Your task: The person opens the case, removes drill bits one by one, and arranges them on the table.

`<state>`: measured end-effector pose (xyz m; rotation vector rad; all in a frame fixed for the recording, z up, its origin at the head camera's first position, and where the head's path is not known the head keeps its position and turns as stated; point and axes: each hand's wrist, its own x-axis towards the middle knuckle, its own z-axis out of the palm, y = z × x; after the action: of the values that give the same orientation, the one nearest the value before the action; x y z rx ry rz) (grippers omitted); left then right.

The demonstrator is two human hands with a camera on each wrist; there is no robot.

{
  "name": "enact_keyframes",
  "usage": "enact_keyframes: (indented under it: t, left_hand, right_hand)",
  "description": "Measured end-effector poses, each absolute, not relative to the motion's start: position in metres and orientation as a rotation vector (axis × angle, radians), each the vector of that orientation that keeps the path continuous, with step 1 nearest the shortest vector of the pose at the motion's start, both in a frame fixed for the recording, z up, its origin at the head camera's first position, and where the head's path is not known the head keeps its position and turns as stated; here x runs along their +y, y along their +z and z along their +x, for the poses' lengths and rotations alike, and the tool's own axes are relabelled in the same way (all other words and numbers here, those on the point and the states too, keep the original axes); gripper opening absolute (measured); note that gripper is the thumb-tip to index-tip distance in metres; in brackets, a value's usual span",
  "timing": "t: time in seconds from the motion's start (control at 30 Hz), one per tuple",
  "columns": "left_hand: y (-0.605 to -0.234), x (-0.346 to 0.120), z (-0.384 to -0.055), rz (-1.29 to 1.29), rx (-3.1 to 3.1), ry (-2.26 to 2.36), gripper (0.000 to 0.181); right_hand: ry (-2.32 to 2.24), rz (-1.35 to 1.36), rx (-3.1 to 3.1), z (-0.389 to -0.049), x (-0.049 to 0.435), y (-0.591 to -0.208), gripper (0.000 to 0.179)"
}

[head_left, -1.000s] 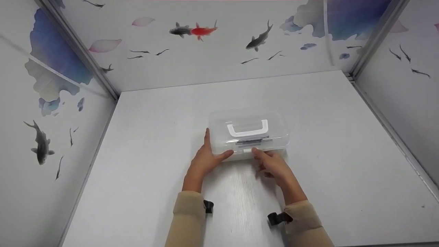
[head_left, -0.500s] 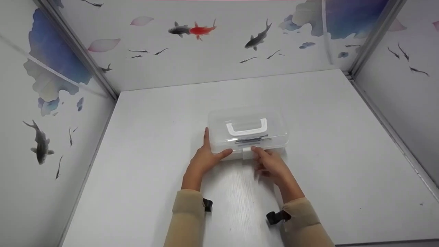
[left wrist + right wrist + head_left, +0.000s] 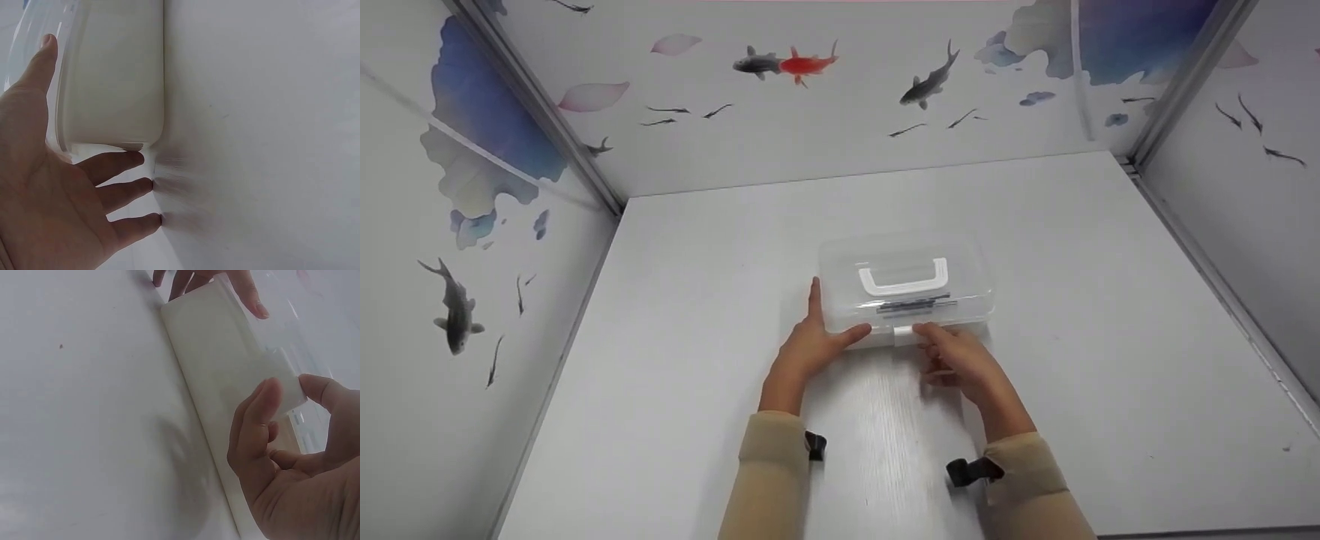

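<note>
A clear plastic storage box [image 3: 840, 259] with a white carry handle [image 3: 904, 290] sits on the white table, its lid down. Thin dark rod-like items [image 3: 915, 305] show through the lid. My left hand [image 3: 808, 349] steadies the front left corner, thumb along the front and straight, spread fingers by the left end. At the front middle is a white latch [image 3: 284, 382], hanging down over the box front. My right hand [image 3: 960, 361] holds this latch, with the thumb tip on its top edge and a bent forefinger in front of it.
The white tabletop [image 3: 697, 285] surrounds the box. White panels with painted fish stand at the back [image 3: 855, 150], left [image 3: 405, 420] and right [image 3: 1245, 247]. Black wrist mounts [image 3: 971, 472] sit on both beige sleeves [image 3: 769, 465].
The latch flap, seen almost edge-on a second ago, has swung down against the box front under my right hand. My left hand and the box have stayed in place.
</note>
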<state>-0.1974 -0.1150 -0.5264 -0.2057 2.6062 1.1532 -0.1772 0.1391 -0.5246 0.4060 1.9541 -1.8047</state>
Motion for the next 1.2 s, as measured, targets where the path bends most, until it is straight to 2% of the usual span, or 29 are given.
enact_keyframes:
  t: [0.23, 0.4, 0.73, 1.03, 1.2]
  left_hand:
    - [-0.526, -0.114, -0.196, -0.199, 2.608, 1.172, 0.136]
    - [-0.526, -0.115, -0.197, -0.183, 2.614, 1.162, 0.135]
    - [-0.525, -0.115, -0.196, -0.176, 2.604, 1.178, 0.134]
    - [-0.526, -0.116, -0.196, -0.177, 2.601, 1.188, 0.134]
    - [-0.526, -0.114, -0.195, -0.182, 2.593, 1.187, 0.134]
  right_hand:
    - [-1.806, 0.343, 1.962, -0.177, 0.144, -0.524, 0.030]
    - [-1.754, 0.280, 2.035, -0.175, 0.146, -0.523, 0.027]
    - [-1.633, 0.167, 2.196, -0.171, 0.151, -0.528, 0.039]
    - [-1.318, 0.160, 2.464, -0.170, 0.151, -0.529, 0.023]
    - [-1.219, 0.190, 2.569, -0.171, 0.148, -0.531, 0.035]
